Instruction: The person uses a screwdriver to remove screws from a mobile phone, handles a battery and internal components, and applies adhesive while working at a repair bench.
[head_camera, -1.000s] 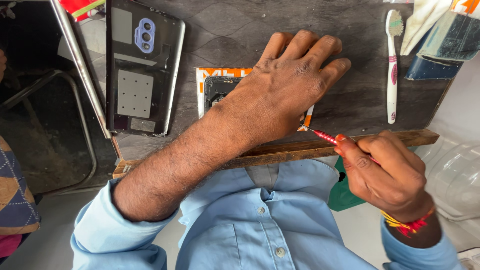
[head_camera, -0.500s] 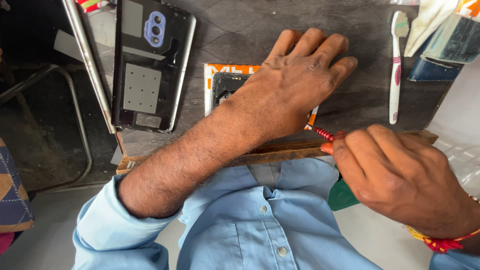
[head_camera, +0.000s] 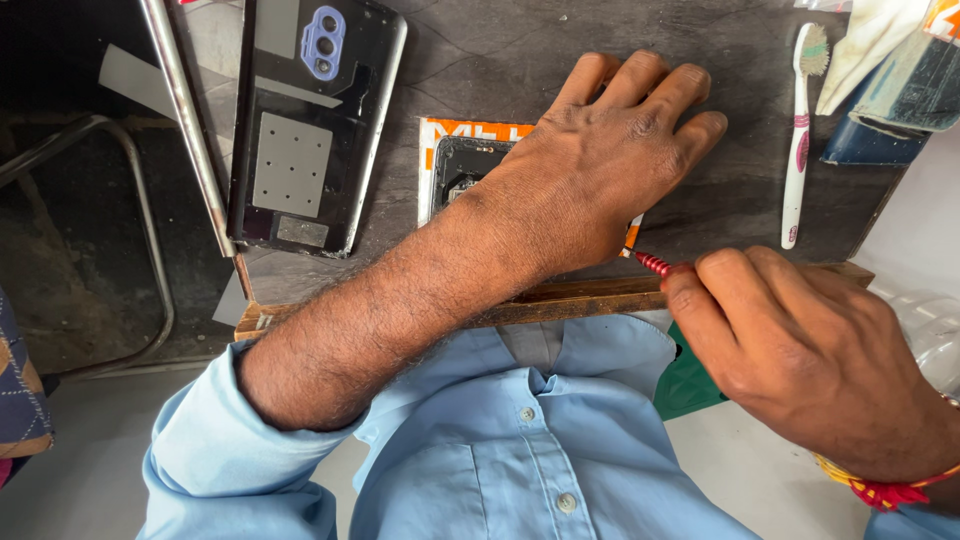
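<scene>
Opened phone (head_camera: 455, 175) pinned flat at frame centre under left hand (head_camera: 600, 160), fingers spread. Right hand (head_camera: 800, 350) closed on red screwdriver (head_camera: 655, 264), lower right. Phone judged light, rigid, fragile; best held by edges.

A phone repair bench: opened phone back cover (head_camera: 315, 125), red screwdriver (head_camera: 657, 265), cleaning toothbrush (head_camera: 799, 140).
</scene>
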